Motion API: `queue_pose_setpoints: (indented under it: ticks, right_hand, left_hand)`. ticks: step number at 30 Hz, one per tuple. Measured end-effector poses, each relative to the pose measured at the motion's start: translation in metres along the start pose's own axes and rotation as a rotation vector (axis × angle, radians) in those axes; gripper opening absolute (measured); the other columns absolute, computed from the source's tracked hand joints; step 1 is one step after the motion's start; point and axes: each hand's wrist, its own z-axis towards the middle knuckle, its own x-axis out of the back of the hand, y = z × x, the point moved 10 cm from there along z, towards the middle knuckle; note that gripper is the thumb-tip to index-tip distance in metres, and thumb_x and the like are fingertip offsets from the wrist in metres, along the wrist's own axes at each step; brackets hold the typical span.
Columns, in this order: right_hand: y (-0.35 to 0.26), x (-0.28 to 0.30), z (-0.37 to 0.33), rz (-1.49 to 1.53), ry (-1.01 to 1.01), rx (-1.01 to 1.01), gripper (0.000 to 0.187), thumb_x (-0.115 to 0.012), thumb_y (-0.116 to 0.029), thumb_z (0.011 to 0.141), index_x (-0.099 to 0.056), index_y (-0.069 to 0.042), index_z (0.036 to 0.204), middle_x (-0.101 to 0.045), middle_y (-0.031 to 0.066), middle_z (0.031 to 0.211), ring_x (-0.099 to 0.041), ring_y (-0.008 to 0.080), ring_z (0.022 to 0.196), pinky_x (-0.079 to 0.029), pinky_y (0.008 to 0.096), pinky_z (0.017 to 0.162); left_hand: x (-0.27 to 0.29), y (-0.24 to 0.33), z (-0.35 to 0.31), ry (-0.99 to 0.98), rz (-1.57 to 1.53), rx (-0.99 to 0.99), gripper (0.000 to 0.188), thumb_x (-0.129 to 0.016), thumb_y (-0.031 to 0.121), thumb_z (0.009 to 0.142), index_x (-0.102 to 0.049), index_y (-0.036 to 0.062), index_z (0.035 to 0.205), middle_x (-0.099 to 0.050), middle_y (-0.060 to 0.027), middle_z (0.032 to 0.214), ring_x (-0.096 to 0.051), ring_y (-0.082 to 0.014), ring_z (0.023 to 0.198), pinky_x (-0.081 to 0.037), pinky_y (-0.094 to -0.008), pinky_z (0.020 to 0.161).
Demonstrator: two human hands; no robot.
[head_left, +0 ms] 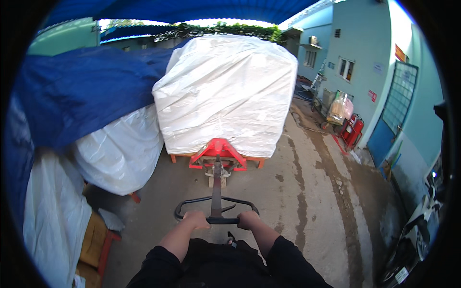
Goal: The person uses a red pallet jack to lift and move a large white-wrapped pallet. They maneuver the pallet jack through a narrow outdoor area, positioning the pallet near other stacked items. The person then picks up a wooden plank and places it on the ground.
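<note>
A red pallet jack (218,152) stands in front of me, its forks under a large load wrapped in white plastic (225,91) on a wooden pallet. The jack's black loop handle (216,211) reaches back toward me. My left hand (196,219) grips the handle's near bar on the left side. My right hand (248,219) grips the same bar on the right. Both forearms, in dark sleeves, come in from the lower edge.
More white-wrapped loads (122,153) under a blue tarpaulin (81,91) line the left side. Wet concrete ground (307,201) runs ahead on the right. Red fire extinguishers (353,130) and a bagged cart stand by the pale building wall; a parked scooter (422,225) sits at far right.
</note>
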Motion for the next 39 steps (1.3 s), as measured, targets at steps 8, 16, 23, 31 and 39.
queue_pose_setpoints:
  ticks: [8, 16, 23, 31, 39]
  right_hand:
    - [-0.005, -0.105, -0.285, -0.104, -0.042, -0.014, 0.034, -0.071, -0.037, 0.075, -0.074, -0.019, 0.104, -0.073, 0.0099, 0.102, -0.069, 0.0308, 0.1, -0.054, 0.0425, 0.09]
    - [-0.067, -0.168, -0.485, -0.008, 0.0, 0.002, 0.036, -0.069, -0.04, 0.077, -0.073, -0.02, 0.107, -0.072, 0.0099, 0.103, -0.068, 0.0305, 0.102, -0.053, 0.0421, 0.092]
    - [-0.123, -0.254, -0.631, -0.019, -0.012, 0.049, 0.033, -0.069, -0.036, 0.077, -0.074, -0.018, 0.104, -0.073, 0.0107, 0.098, -0.069, 0.0297, 0.097, -0.054, 0.0416, 0.088]
    - [-0.146, -0.323, -0.821, -0.029, -0.078, 0.027, 0.034, -0.069, -0.036, 0.078, -0.074, -0.014, 0.103, -0.073, 0.0123, 0.099, -0.069, 0.0316, 0.097, -0.055, 0.0421, 0.087]
    - [-0.18, -0.396, -1.049, -0.064, -0.133, -0.04, 0.04, -0.075, -0.039, 0.073, -0.076, -0.014, 0.104, -0.073, 0.0139, 0.102, -0.07, 0.0322, 0.098, -0.055, 0.0426, 0.088]
  left_hand:
    - [-0.143, 0.124, -0.246, 0.052, -0.094, -0.004, 0.046, -0.068, 0.041, 0.069, -0.076, 0.0072, 0.1, -0.074, -0.0139, 0.099, -0.072, -0.0301, 0.094, -0.056, -0.0414, 0.083]
    - [-0.247, 0.172, -0.429, 0.049, -0.05, -0.013, 0.044, -0.071, 0.039, 0.069, -0.077, 0.007, 0.099, -0.073, -0.0145, 0.101, -0.071, -0.03, 0.094, -0.056, -0.041, 0.084]
    - [-0.363, 0.192, -0.563, 0.03, -0.06, 0.031, 0.044, -0.07, 0.038, 0.069, -0.077, 0.0082, 0.1, -0.074, -0.0148, 0.098, -0.072, -0.03, 0.094, -0.056, -0.0416, 0.083]
    - [-0.459, 0.263, -0.734, 0.055, -0.08, -0.002, 0.042, -0.069, 0.038, 0.069, -0.078, 0.0098, 0.098, -0.074, -0.013, 0.098, -0.072, -0.0288, 0.093, -0.057, -0.0408, 0.081]
    - [-0.569, 0.348, -0.94, 0.092, -0.199, -0.094, 0.035, -0.079, 0.037, 0.068, -0.078, 0.0151, 0.096, -0.075, -0.0063, 0.094, -0.072, -0.0237, 0.091, -0.057, -0.0391, 0.078]
